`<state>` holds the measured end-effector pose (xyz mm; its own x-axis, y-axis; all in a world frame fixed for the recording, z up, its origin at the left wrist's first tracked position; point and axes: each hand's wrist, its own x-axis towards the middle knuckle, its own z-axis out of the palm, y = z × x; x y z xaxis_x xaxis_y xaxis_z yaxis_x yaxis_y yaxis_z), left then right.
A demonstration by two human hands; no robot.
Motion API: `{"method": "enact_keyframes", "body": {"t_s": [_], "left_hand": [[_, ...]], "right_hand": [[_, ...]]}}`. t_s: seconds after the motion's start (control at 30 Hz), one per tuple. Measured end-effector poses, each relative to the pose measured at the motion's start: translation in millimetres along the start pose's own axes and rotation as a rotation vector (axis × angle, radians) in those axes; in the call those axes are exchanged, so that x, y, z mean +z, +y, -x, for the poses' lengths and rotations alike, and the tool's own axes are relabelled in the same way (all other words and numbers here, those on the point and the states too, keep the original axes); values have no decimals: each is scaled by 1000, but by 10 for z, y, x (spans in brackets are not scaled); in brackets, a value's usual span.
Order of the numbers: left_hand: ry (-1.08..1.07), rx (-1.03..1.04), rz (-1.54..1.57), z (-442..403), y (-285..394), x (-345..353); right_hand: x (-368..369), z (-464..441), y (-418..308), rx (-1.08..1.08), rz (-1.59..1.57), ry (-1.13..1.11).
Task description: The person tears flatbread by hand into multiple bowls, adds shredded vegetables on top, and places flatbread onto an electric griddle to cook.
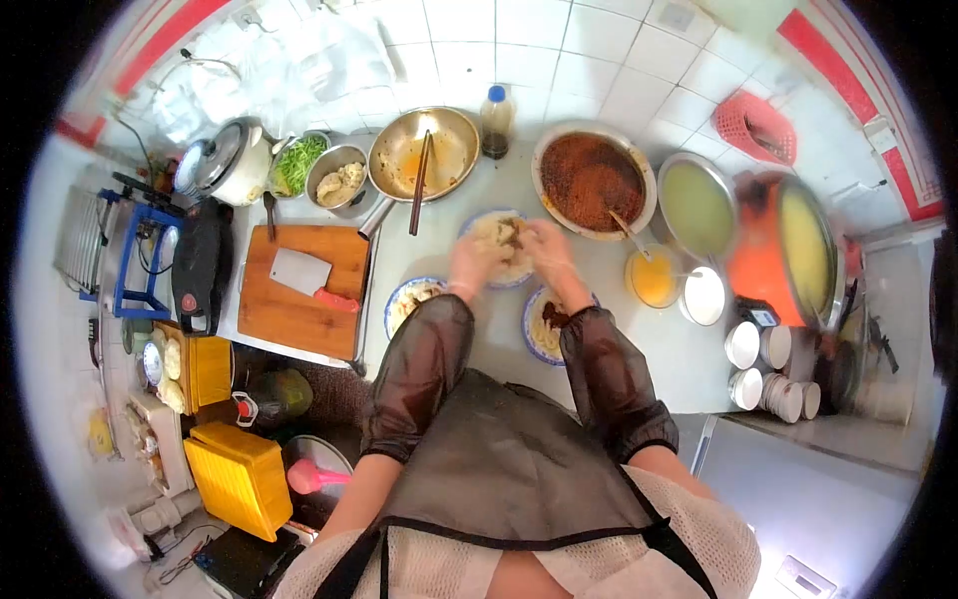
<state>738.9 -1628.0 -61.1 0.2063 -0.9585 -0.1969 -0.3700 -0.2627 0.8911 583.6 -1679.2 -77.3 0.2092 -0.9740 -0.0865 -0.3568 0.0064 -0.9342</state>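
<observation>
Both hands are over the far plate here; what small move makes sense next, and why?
Probably loosening the fingertips low over the far plate. The left hand and right hand meet right above its pale food, with brownish bits showing between them, so anything let go should land there. Blur hides the exact grip.

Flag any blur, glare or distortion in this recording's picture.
Head view: strong fisheye, with black corners and the tiled wall bending; head view: left hand and right hand smeared, likely by motion, so finger detail is lost, while the cleaver looks crisper; head view: a bright highlight in the metal pan, and washed-out glare at lower right.
</observation>
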Motion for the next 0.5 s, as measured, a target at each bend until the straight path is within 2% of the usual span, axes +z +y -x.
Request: {"method": "enact_keyframes", "body": {"t_s": [0.03, 0.07, 0.1, 0.13, 0.17, 0.23, 0.27, 0.33, 0.37, 0.43, 0.47, 0.5], "left_hand": [[6, -13, 27, -161, -452, 132], [4, -20, 26, -274, -901, 224], [34, 50, 93, -340, -1321, 298], [45, 84, 128, -315, -1417, 305], [56, 117, 162, -287, -1505, 309], [62, -87, 321, -185, -1285, 188], [67, -83, 321, -127, -1174, 135], [30, -209, 525, -13, -917, 33], [37, -207, 527, 62, -754, -14], [-10, -293, 777, 268, -525, -52], [-12, -304, 776, 316, -511, -35], [-55, -307, 764, 339, -495, -12]], "right_hand": [[-23, -104, 287, -119, 241, 55], [-44, -89, 282, -113, 240, 51], [-75, -40, 250, -15, 411, 2], [-94, 17, 248, 86, 582, -48], [-74, 26, 256, 92, 583, -47], [21, -15, 259, 179, 668, -133], [56, -37, 346, 172, 667, -133], [131, -105, 552, -64, 609, -138], [111, -101, 530, -70, 610, -142], [44, 51, 426, -238, 443, 6], [38, 152, 273, -227, 442, 1], [50, 247, 46, -81, 210, -188]]}}
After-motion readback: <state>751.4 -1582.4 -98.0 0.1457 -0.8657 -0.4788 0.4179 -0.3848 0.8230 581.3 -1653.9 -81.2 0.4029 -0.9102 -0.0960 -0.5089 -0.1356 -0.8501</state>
